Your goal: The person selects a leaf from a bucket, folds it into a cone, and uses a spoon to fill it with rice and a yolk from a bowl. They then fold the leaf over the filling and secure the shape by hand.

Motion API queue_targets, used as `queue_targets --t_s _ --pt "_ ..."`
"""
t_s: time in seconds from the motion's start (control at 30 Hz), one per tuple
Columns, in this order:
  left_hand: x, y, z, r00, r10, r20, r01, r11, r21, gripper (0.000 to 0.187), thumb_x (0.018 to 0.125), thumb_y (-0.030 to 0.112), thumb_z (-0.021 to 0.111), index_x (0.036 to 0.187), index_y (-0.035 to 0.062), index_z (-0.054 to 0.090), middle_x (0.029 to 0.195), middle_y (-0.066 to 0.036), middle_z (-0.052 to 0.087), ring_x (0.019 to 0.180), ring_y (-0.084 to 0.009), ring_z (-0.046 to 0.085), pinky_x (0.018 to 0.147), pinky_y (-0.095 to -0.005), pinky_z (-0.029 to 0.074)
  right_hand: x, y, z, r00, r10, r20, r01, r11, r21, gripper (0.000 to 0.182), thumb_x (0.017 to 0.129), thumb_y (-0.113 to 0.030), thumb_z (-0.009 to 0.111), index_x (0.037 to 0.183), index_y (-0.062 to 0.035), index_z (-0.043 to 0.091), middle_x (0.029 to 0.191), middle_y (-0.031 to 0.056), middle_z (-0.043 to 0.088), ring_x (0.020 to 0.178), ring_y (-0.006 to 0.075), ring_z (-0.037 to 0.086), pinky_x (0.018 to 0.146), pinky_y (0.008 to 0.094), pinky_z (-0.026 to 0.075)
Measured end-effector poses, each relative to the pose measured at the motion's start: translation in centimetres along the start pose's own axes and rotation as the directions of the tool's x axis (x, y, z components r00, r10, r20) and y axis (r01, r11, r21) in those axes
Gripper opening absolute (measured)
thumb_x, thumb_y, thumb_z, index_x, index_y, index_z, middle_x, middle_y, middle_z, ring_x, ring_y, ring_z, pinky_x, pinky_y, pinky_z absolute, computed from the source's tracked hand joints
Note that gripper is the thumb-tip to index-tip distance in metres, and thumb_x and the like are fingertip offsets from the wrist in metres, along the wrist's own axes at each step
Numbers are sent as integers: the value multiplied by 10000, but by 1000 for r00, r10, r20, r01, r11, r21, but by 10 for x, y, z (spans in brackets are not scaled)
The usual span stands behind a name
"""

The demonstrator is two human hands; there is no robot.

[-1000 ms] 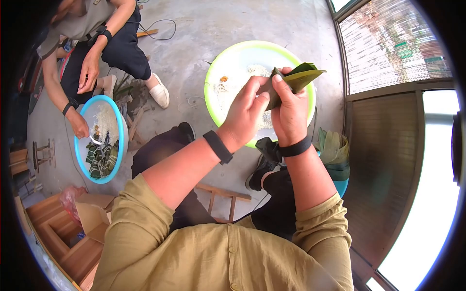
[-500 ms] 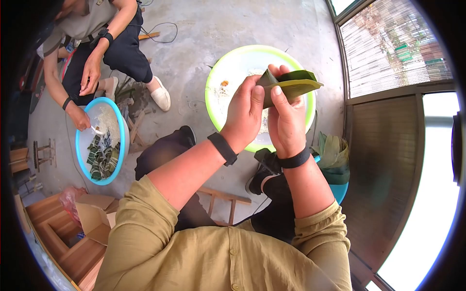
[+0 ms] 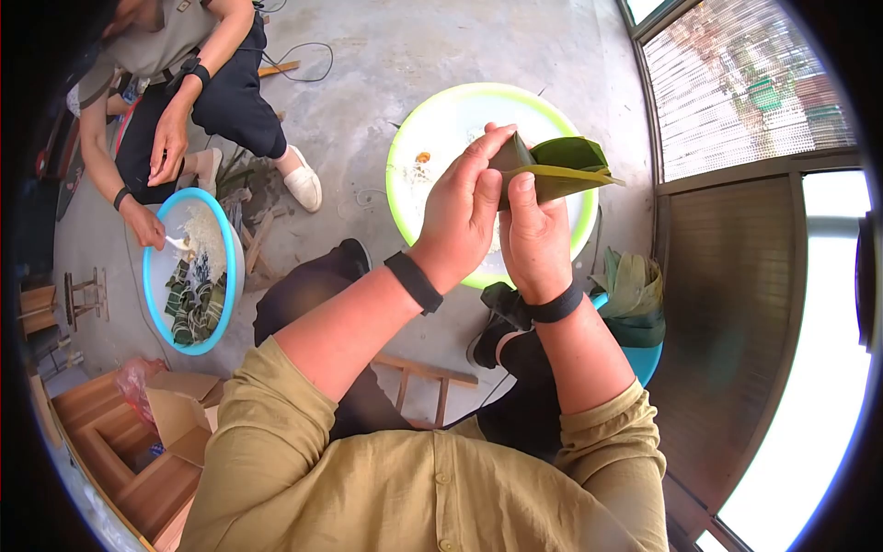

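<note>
Both my hands grip a folded green leaf (image 3: 561, 171), bent into a cone whose loose end points right. My left hand (image 3: 464, 204) holds the leaf's left side, with the thumb along the near edge. Around the right part wraps my right hand (image 3: 535, 241), its thumb pressed on the front and its other fingers mostly hidden behind. Beneath the hands on the floor is a wide basin with a lime-green rim (image 3: 397, 195), holding white grains and a small orange-brown bit. Whether anything lies inside the leaf cone cannot be seen.
At left, a seated person's hand (image 3: 144, 224) holds a white spoon in a blue-rimmed basin (image 3: 235, 276) of rice and tied leaf parcels (image 3: 195, 308). Large leaves (image 3: 630, 287) stand in a blue container (image 3: 641, 361) at right. A cardboard box (image 3: 179, 414) sits lower left.
The leaf cone has tilted and opened wider toward me, and my left fingers have shifted along its far side. The other person's spoon has moved slightly left.
</note>
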State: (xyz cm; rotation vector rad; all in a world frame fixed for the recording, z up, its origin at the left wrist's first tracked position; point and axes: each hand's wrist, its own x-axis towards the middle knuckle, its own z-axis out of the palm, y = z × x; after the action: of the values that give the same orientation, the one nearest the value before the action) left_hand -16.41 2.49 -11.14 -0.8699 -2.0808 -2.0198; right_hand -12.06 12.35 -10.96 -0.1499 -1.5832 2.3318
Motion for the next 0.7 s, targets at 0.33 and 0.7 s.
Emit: queue_targets --t_s 0.33,0.7 --pt "-1 0 -5 987 33 160 -40 999 37 586 1030 462 442 1441 45 462 1333 -143 590 1211 -279 575 1028 -361 437 5 -4 -3 1000 -26 11 26 1000 4 589 963 -370 632 1367 36 492 1398 142 542 1248 238 531 1061 383 422" --pt "1 2 -3 992 55 115 -52 998 -26 371 1059 240 440 1331 14 551 1290 -132 616 1224 -263 571 1038 -351 439 8 -20 -1 996 33 81 -41 995 94 520 956 -314 648 1335 23 536 1386 156 549 1255 249 532 1068 396 418"
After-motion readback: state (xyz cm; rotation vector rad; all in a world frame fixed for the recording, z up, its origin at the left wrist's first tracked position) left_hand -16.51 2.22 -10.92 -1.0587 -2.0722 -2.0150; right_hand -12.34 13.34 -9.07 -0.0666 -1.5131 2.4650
